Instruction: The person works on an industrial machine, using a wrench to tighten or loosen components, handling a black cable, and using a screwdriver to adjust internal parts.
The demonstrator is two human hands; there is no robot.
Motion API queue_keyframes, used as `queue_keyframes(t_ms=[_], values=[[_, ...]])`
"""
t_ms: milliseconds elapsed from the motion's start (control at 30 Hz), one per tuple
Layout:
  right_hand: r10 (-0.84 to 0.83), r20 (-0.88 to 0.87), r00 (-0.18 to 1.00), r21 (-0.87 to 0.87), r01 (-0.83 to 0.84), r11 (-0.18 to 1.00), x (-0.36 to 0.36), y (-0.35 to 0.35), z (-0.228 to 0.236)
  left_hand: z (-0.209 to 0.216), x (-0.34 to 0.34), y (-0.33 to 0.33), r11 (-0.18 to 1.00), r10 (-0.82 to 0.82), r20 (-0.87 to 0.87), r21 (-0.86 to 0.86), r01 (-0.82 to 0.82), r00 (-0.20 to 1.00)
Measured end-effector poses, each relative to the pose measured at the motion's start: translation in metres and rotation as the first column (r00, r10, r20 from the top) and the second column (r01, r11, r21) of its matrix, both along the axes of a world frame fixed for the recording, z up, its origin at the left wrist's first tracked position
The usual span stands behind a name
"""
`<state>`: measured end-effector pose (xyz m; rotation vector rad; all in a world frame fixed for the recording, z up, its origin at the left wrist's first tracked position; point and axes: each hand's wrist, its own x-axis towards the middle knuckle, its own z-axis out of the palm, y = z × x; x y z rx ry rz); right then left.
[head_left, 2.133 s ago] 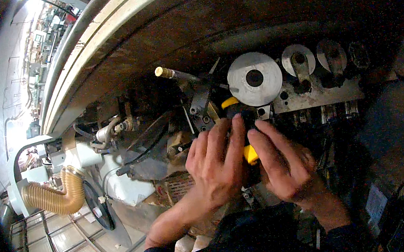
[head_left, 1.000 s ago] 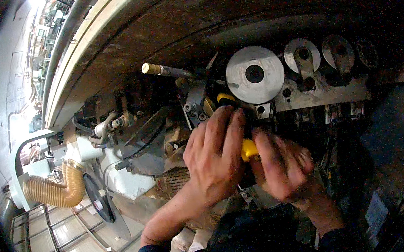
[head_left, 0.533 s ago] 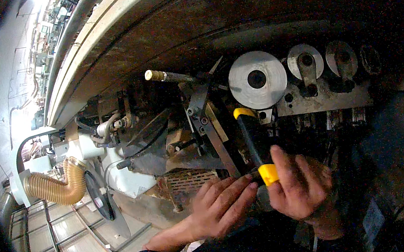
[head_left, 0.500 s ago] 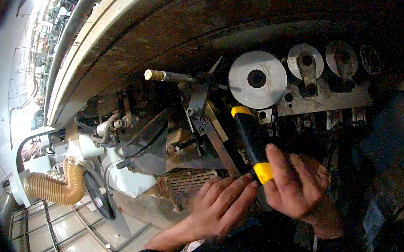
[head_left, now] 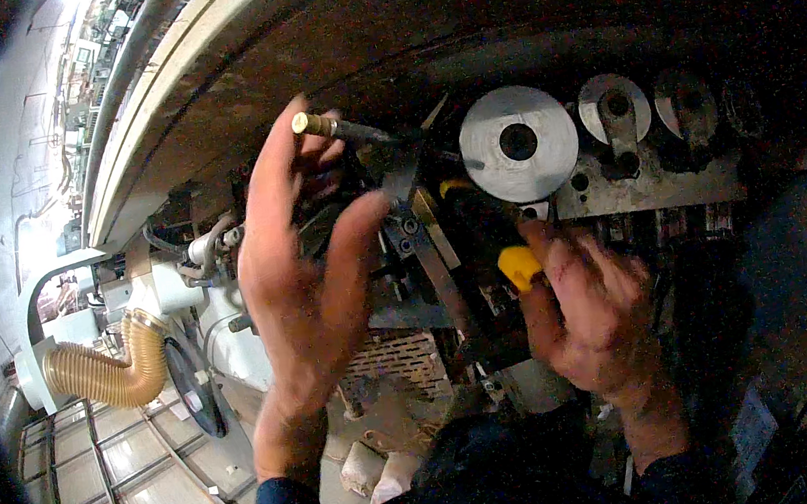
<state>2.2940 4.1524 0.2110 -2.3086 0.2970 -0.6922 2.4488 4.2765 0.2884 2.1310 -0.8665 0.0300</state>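
Observation:
My left hand point(head_left: 282, 267) is raised with its thumb and fingers apart, around a brass-tipped metal rod point(head_left: 340, 132). Some fingers pass behind the rod; no firm grip on it shows. My right hand point(head_left: 593, 304) is closed at the yellow end of a black-and-yellow handled tool point(head_left: 518, 266). The tool's dark body slants up and away to the left, and its working end cannot be made out. Just left of the tool, a flat metal bar point(head_left: 438, 273) with bolts slopes down through the machine.
Beyond my right hand stand a large pale metal disc point(head_left: 550, 153) and smaller discs point(head_left: 597, 102) on a plate. A curved machine cover point(head_left: 233, 92) arches over the far side. At left are a ribbed tan hose point(head_left: 116, 373) and a slotted rusty plate point(head_left: 397, 359).
My left hand has left the tool's near end and moved up and left to the brass-tipped rod, opening. My right hand and the tool have shifted slightly away from me.

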Motion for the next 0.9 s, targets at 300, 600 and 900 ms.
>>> queue_keyframes(t_ms=[300, 600, 900], values=[[0.021, -0.011, 1.000, -0.072, -0.021, 0.997, -0.005, 0.006, 0.012, 0.009, 0.029, -0.013, 0.999, -0.035, -0.047, -0.002, 0.035, 0.998], [0.014, 0.054, 0.998, -0.167, -0.005, 0.986, -0.010, 0.007, -0.008, 0.013, 0.037, -0.008, 0.977, -0.082, 0.011, -0.198, 0.083, 0.997], [0.068, 0.006, 0.998, 0.168, -0.068, 0.983, 0.010, 0.004, -0.006, 0.016, 0.032, -0.009, 0.987, -0.032, 0.034, -0.157, 0.037, 0.999]])
